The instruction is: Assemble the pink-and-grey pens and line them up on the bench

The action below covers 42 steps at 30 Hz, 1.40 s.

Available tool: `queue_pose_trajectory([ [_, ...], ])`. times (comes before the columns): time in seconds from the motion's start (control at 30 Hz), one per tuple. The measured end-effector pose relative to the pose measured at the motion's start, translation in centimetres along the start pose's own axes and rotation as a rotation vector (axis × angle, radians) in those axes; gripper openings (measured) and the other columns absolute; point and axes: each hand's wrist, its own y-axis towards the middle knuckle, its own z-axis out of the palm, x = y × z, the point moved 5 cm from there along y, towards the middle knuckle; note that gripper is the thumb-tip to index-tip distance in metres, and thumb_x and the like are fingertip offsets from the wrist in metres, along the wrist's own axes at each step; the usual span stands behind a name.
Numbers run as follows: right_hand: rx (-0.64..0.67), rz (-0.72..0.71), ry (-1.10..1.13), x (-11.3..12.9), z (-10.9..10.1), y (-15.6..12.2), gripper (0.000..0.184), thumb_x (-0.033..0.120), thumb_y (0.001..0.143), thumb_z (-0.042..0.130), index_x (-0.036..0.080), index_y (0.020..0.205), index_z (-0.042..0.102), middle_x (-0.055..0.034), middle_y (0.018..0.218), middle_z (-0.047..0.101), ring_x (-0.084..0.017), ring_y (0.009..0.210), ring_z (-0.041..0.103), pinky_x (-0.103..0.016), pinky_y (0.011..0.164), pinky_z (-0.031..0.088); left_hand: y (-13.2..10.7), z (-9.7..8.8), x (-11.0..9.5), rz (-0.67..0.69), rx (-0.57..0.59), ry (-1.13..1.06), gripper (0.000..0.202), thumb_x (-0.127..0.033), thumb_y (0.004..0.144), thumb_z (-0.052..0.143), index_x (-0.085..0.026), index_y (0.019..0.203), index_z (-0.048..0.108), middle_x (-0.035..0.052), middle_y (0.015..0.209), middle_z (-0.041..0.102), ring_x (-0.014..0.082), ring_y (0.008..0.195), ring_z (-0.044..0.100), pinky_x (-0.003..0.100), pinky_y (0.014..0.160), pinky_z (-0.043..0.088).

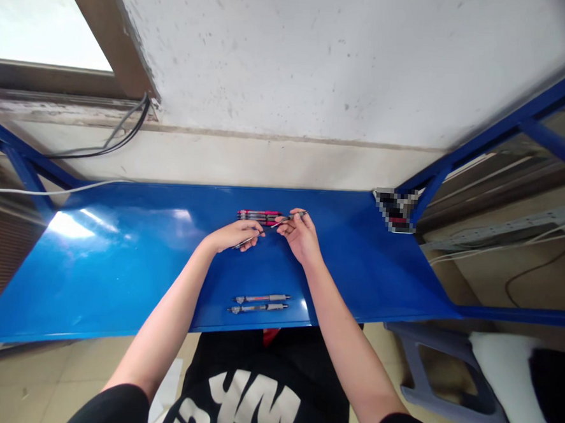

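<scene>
My left hand [237, 236] is closed around a slim pen piece [247, 242] that slants up to the right. My right hand [302, 238] pinches a dark pen piece [286, 220], its thin end pointing down toward the left hand. The two pieces come close together between my fingers; whether they touch I cannot tell. Just behind the hands lies a row of pink-and-dark pens [259, 214], partly covered by my fingers. Nearer to me, a grey clear-barrelled pen [262, 298] and a similar pen [258, 308] lie side by side by the front edge.
Both hands are over a glossy blue table [136, 260] set against a white wall [285, 164]. A pixelated dark object [395, 210] stands at the back right corner. Blue frame bars [488, 135] rise at the sides. A grey stool [445, 374] is on the floor at right.
</scene>
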Motion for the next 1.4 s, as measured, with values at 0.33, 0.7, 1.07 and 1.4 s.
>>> queue_pose_trajectory([
  [0.33, 0.034, 0.014, -0.010, -0.1, 0.3, -0.2, 0.031, 0.048, 0.090, 0.074, 0.027, 0.103, 0.055, -0.0023, 0.090, 0.081, -0.015, 0.067, 0.074, -0.026, 0.064, 0.058, -0.1, 0.3, -0.2, 0.003, 0.001, -0.084, 0.022, -0.034, 0.094, 0.055, -0.015, 0.101, 0.063, 0.0005, 0.071, 0.060, 0.0096, 0.053, 0.051, 0.021, 0.047, 0.038],
  [0.7, 0.088, 0.018, -0.045, -0.1, 0.9, -0.4, 0.035, 0.051, 0.087, 0.077, 0.027, 0.102, 0.055, -0.0023, 0.094, 0.081, -0.015, 0.069, 0.075, -0.025, 0.062, 0.057, 0.0, 0.2, 0.2, -0.038, -0.008, -0.200, 0.033, -0.047, 0.098, 0.056, -0.015, 0.101, 0.061, -0.0036, 0.065, 0.046, 0.0065, 0.047, 0.035, 0.017, 0.042, 0.027],
  [1.07, 0.128, 0.056, -0.059, -0.4, 1.2, -0.7, 0.034, 0.050, 0.089, 0.075, 0.026, 0.105, 0.057, -0.0032, 0.097, 0.081, -0.017, 0.075, 0.078, -0.026, 0.066, 0.057, -0.1, 0.5, -0.1, -0.023, 0.008, -0.139, 0.029, -0.046, 0.097, 0.058, -0.016, 0.096, 0.058, -0.0037, 0.067, 0.047, 0.0065, 0.049, 0.036, 0.017, 0.043, 0.030],
  [1.4, 0.144, 0.071, -0.091, -0.6, 1.4, -0.8, 0.034, 0.051, 0.088, 0.076, 0.025, 0.104, 0.059, -0.0051, 0.101, 0.082, -0.019, 0.078, 0.079, -0.028, 0.067, 0.058, -0.1, 0.6, -0.2, -0.014, 0.013, -0.116, 0.028, -0.044, 0.097, 0.057, -0.016, 0.094, 0.057, -0.0044, 0.066, 0.045, 0.0070, 0.049, 0.037, 0.017, 0.043, 0.031],
])
